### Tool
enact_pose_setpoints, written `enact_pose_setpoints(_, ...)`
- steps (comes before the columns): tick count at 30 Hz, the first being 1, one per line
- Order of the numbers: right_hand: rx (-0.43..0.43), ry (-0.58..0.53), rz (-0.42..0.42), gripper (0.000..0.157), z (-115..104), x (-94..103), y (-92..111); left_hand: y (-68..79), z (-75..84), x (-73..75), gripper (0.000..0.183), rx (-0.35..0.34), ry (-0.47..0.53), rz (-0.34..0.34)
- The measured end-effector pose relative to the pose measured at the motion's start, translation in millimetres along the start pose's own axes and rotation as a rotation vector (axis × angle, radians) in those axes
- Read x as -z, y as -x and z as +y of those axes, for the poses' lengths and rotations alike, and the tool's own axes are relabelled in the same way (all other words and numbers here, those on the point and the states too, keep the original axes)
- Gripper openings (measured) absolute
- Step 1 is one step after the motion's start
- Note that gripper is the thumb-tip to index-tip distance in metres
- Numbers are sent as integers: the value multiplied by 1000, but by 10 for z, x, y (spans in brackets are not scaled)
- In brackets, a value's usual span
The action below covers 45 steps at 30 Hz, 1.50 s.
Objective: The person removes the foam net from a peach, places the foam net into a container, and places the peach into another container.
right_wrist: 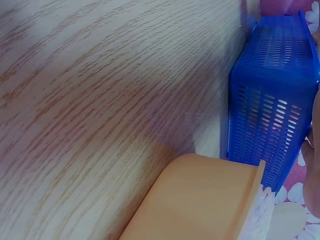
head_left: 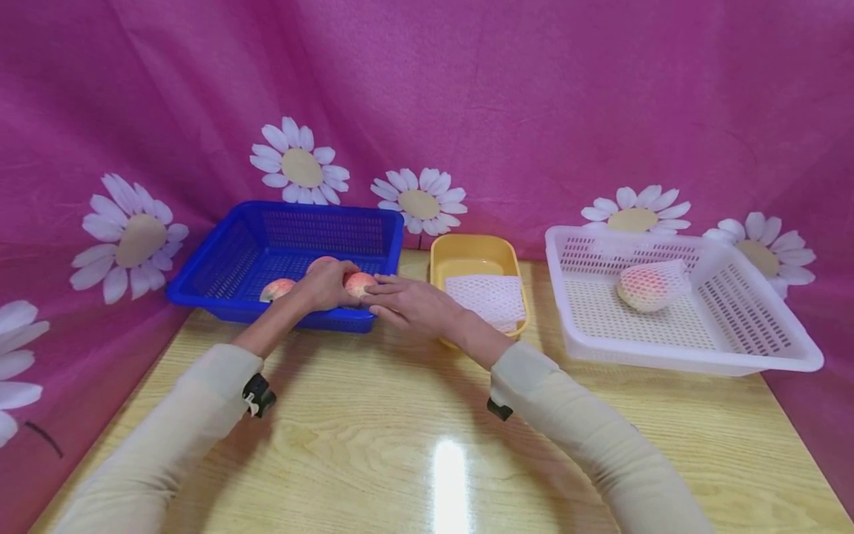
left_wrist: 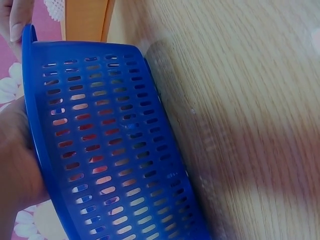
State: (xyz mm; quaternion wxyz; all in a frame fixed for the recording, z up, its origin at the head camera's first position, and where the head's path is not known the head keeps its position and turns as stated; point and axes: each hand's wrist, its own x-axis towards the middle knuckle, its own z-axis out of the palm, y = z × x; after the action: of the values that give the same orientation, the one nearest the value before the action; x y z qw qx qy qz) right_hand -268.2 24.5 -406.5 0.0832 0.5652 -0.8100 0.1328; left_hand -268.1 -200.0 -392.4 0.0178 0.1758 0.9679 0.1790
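Note:
A pink and cream peach (head_left: 359, 284) is between my two hands at the front right of a blue basket (head_left: 227, 248). My left hand (head_left: 325, 286) reaches over the front rim and grips this peach from the left, its fingertips partly hidden. My right hand (head_left: 416, 302) comes from the right with its fingers extended, their tips at the peach by the basket's corner. Two more peaches lie in the basket, one (head_left: 276, 288) left of my left wrist and another (head_left: 322, 262) behind the hand. In the left wrist view, the basket's slotted wall (left_wrist: 110, 145) covers most of the fruit.
Right of the basket stands a yellow tub (head_left: 474, 248) holding white foam net sleeves (head_left: 487, 298). Farther right, a white basket (head_left: 587, 322) contains a peach in a foam net (head_left: 646, 288). A pink flowered curtain (head_left: 507, 111) hangs behind the wooden table (head_left: 360, 430).

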Motion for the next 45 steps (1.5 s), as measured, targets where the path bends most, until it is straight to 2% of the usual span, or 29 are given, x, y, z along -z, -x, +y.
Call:
enact_pose_setpoints(2,-6,-3,-5,36,-2,3,0,-7,2,-4,61,19,20,-17)
enact_pose_setpoints(20,-16,17,-33,37,-9,22,-12,-12,20,28,68,17,59,-62)
enact_pose_setpoints(29,-10,23,-37,37,-12,29,-13,2,30,67,68,6,7,-66)
enact_pose_setpoints(32,-21,24,-57,38,-21,37,-14,15,32,75,68,8,17,-73)
enact_pose_setpoints(39,-26,43,-68,37,-25,29,-14,48,14,74,64,-25,53,-40)
enact_pose_setpoints(45,-23,30,-44,36,-42,41,-19,70,24,123,67,28,112,-57)
